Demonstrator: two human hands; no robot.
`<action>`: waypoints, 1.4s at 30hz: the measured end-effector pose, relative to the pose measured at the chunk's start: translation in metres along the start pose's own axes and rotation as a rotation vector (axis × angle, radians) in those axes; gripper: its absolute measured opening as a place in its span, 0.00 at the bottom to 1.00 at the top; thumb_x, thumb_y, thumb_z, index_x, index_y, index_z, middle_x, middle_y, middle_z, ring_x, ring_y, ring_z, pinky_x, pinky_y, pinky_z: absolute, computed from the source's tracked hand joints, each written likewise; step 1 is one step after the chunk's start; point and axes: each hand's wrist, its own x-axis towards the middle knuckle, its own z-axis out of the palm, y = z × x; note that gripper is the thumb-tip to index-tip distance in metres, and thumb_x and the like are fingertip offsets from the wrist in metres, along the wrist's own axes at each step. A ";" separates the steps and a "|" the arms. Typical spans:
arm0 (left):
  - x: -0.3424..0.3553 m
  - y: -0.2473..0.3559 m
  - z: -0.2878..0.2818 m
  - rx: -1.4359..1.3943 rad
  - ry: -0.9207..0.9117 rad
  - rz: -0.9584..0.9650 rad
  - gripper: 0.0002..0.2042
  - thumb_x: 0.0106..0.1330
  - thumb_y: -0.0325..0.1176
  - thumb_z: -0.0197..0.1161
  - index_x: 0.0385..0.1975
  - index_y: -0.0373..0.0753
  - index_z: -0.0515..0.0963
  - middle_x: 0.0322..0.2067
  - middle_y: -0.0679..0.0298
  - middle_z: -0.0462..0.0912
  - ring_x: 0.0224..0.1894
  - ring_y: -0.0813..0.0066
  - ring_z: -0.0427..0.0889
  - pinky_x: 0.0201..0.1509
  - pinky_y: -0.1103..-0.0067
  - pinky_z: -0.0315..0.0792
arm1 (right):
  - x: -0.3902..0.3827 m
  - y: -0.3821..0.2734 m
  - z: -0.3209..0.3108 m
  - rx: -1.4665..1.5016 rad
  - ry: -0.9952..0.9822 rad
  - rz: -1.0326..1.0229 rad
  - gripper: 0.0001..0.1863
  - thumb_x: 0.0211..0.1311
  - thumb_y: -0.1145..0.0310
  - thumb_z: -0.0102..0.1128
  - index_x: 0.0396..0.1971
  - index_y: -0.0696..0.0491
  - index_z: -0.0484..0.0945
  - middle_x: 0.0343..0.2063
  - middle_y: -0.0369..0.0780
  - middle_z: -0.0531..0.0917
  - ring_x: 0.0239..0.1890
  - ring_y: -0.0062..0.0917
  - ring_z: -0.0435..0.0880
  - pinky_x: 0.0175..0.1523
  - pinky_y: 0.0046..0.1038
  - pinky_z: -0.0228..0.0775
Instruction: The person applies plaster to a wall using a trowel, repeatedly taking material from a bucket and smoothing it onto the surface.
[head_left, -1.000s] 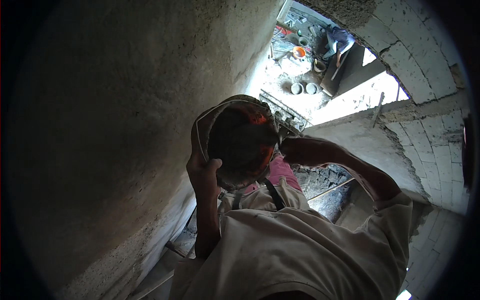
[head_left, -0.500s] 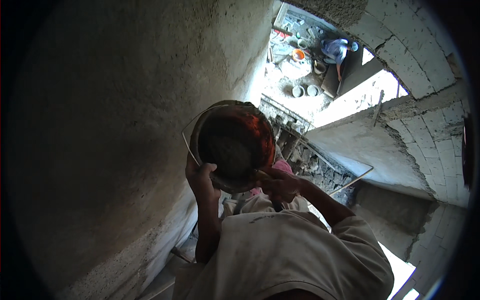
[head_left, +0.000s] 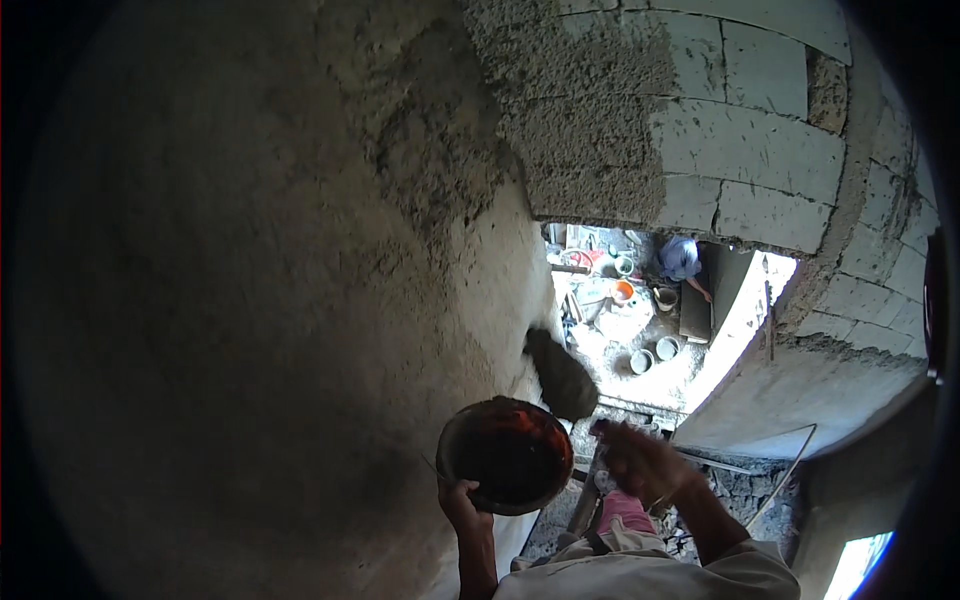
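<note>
My left hand [head_left: 463, 510] grips the near-left rim of a dark, mud-caked bucket [head_left: 505, 450] with a red-orange inside. My right hand [head_left: 645, 470] is right of the bucket, blurred, its fingers closed around a small dark object, perhaps a tool handle, too unclear to name. A dark, smeared clump [head_left: 562, 375], apparently mortar, is above the bucket by the edge of the plastered left wall [head_left: 330, 300]; I cannot tell whether it is airborne or touching anything. My legs in pink trousers show below.
Through the opening, a bent-over person in blue [head_left: 680, 258] is below beside a dark board [head_left: 697, 315], with an orange bucket [head_left: 623, 291] and several grey buckets. A block wall [head_left: 760, 140] bounds the opening. A thin pole [head_left: 780, 480] leans at lower right.
My view has tilted toward the block wall. My right hand has lifted off the bucket and swung right. The dark clump has appeared above the bucket.
</note>
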 end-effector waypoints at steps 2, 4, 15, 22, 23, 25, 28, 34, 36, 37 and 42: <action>0.004 -0.018 0.019 0.012 -0.001 -0.030 0.26 0.40 0.16 0.54 0.46 0.29 0.74 0.45 0.55 0.79 0.48 0.59 0.79 0.54 0.68 0.76 | -0.024 -0.064 0.014 -0.268 0.149 -0.451 0.23 0.73 0.44 0.40 0.41 0.50 0.72 0.20 0.34 0.74 0.13 0.16 0.69 0.16 0.18 0.60; 0.006 -0.026 0.021 0.047 0.002 -0.024 0.26 0.40 0.16 0.53 0.47 0.31 0.75 0.44 0.56 0.79 0.46 0.61 0.80 0.51 0.71 0.76 | -0.045 -0.132 0.055 -0.448 0.474 -0.896 0.26 0.70 0.41 0.45 0.39 0.53 0.71 0.20 0.34 0.74 0.13 0.16 0.70 0.17 0.18 0.62; -0.075 0.016 -0.001 0.204 0.287 0.149 0.38 0.40 0.21 0.55 0.63 0.35 0.66 0.51 0.56 0.76 0.49 0.59 0.76 0.53 0.69 0.75 | 0.121 -0.397 0.139 -0.488 1.206 -2.286 0.24 0.62 0.62 0.65 0.48 0.56 0.61 0.35 0.41 0.79 0.27 0.24 0.79 0.33 0.28 0.77; -0.098 0.016 -0.014 0.250 0.338 0.172 0.38 0.40 0.21 0.55 0.62 0.35 0.66 0.51 0.56 0.77 0.50 0.59 0.77 0.53 0.68 0.75 | 0.261 -0.070 0.299 -1.991 0.706 -1.546 0.29 0.65 0.60 0.54 0.61 0.58 0.59 0.44 0.47 0.81 0.23 0.36 0.81 0.26 0.37 0.75; -0.106 0.026 -0.026 0.244 0.395 0.212 0.38 0.40 0.21 0.55 0.62 0.35 0.67 0.51 0.56 0.77 0.50 0.59 0.77 0.54 0.67 0.75 | 0.219 -0.004 0.321 -1.376 -0.086 -1.237 0.30 0.63 0.61 0.56 0.62 0.53 0.58 0.46 0.47 0.81 0.26 0.42 0.83 0.29 0.41 0.76; -0.123 0.041 -0.036 0.205 0.433 0.269 0.38 0.40 0.21 0.55 0.62 0.35 0.67 0.51 0.56 0.77 0.50 0.59 0.77 0.54 0.67 0.75 | 0.133 0.032 0.310 -1.080 -0.532 -0.955 0.33 0.63 0.59 0.57 0.66 0.46 0.56 0.46 0.47 0.81 0.37 0.45 0.84 0.40 0.42 0.78; -0.113 0.045 -0.052 0.113 0.231 0.307 0.36 0.42 0.23 0.53 0.61 0.34 0.68 0.53 0.54 0.75 0.54 0.59 0.76 0.58 0.68 0.73 | 0.104 0.042 0.233 -1.068 -0.629 -0.717 0.29 0.63 0.57 0.58 0.62 0.45 0.64 0.50 0.44 0.80 0.47 0.42 0.83 0.48 0.40 0.77; -0.084 0.065 -0.068 0.155 0.203 0.097 0.43 0.37 0.18 0.51 0.66 0.34 0.64 0.51 0.56 0.77 0.50 0.67 0.78 0.53 0.76 0.76 | 0.064 0.031 0.051 -1.926 -0.394 -0.306 0.22 0.64 0.58 0.57 0.57 0.45 0.71 0.41 0.43 0.82 0.38 0.38 0.85 0.40 0.38 0.79; -0.078 0.073 -0.061 0.196 0.143 0.105 0.41 0.39 0.16 0.51 0.65 0.33 0.63 0.49 0.59 0.78 0.49 0.68 0.79 0.52 0.77 0.74 | 0.044 0.038 0.034 -2.086 -0.325 -0.184 0.23 0.61 0.57 0.61 0.56 0.44 0.72 0.41 0.40 0.81 0.31 0.35 0.85 0.34 0.35 0.80; -0.083 0.083 -0.067 0.260 0.142 0.124 0.41 0.40 0.16 0.51 0.65 0.32 0.64 0.49 0.59 0.78 0.49 0.68 0.79 0.54 0.78 0.73 | 0.047 0.054 0.038 -2.158 -0.320 -0.205 0.22 0.60 0.61 0.63 0.54 0.45 0.72 0.37 0.44 0.81 0.28 0.36 0.84 0.28 0.37 0.79; -0.083 0.081 -0.043 0.415 -0.035 0.115 0.36 0.40 0.18 0.53 0.60 0.30 0.67 0.47 0.57 0.78 0.49 0.65 0.79 0.54 0.73 0.74 | 0.091 0.106 0.042 -2.254 -0.246 -0.117 0.21 0.61 0.68 0.56 0.53 0.57 0.68 0.27 0.44 0.80 0.17 0.36 0.82 0.22 0.35 0.76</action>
